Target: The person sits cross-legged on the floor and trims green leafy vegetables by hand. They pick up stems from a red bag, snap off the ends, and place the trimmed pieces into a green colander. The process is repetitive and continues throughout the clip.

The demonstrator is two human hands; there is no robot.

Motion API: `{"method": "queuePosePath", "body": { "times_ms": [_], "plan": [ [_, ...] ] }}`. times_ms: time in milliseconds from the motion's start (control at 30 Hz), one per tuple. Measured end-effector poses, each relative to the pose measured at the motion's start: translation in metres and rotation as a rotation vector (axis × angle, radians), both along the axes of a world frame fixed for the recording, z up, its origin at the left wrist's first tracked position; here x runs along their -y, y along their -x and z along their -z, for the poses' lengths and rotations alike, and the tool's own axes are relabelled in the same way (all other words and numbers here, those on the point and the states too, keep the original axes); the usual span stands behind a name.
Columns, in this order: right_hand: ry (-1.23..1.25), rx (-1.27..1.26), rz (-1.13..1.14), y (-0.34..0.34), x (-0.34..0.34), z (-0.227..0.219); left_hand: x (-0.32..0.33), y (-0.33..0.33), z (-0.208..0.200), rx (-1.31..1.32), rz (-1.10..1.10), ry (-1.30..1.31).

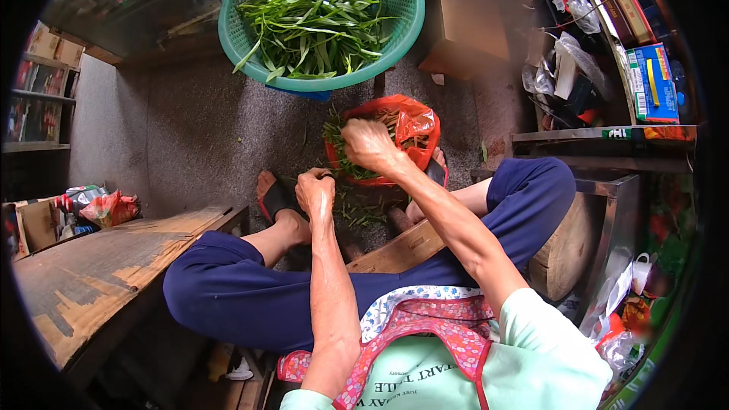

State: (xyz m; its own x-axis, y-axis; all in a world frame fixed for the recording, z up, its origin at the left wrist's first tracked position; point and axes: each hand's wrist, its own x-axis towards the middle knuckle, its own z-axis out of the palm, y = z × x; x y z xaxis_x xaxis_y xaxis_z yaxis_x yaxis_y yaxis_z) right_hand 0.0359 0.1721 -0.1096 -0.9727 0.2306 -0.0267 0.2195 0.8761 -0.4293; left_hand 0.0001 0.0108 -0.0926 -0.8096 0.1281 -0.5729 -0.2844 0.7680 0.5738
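My right hand (370, 146) is over a red plastic bag (416, 115) on the floor, its fingers curled closed. Whatever they pinch is hidden. Green leaf and stem scraps (335, 135) fill the bag's left side, with brownish stems beside them. Lower and to the left, my left hand (315, 191) is closed in front of the bag, touching neither it nor the other hand. A small dark end shows at its fingers, too little to name. Beyond both hands stands a green plastic colander (411, 11) heaped with long leafy greens (311, 19).
Loose green trimmings (361, 209) lie on the dark floor between my feet. A worn wooden bench (114, 273) is at the left, a cardboard box (467, 19) at the back right. Crowded shelves (600, 134) line the right side.
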Motion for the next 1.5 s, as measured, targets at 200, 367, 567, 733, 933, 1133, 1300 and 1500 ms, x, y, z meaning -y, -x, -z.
{"method": "queuePosePath", "body": {
  "times_ms": [200,367,567,733,933,1133,1300,1500],
  "plan": [
    [-0.002,0.224,-0.018,-0.046,-0.029,0.052,0.011,-0.002,0.028,0.013,-0.079,-0.237],
    [0.331,0.315,0.007,-0.034,-0.048,-0.051,-0.004,-0.002,0.019,0.026,0.009,-0.551],
    [0.701,0.135,0.159,-0.044,-0.066,-0.074,-0.015,-0.007,-0.029,0.163,0.097,-0.725],
    [0.944,0.151,0.344,-0.056,-0.067,-0.083,-0.004,0.0,-0.062,0.302,0.016,-0.771],
    [1.053,0.112,0.425,-0.07,-0.065,-0.099,0.002,0.002,-0.092,0.325,-0.008,-0.931],
    [1.058,0.078,0.47,-0.086,-0.049,-0.135,0.008,0.0,-0.1,0.278,0.027,-0.99],
    [1.204,-0.057,0.313,-0.1,-0.049,-0.13,0.009,-0.001,-0.108,0.251,0.092,-1.014],
    [1.096,-0.137,0.019,-0.1,-0.057,-0.144,0.01,-0.003,-0.112,0.24,0.215,-1.135]
  ]
}}
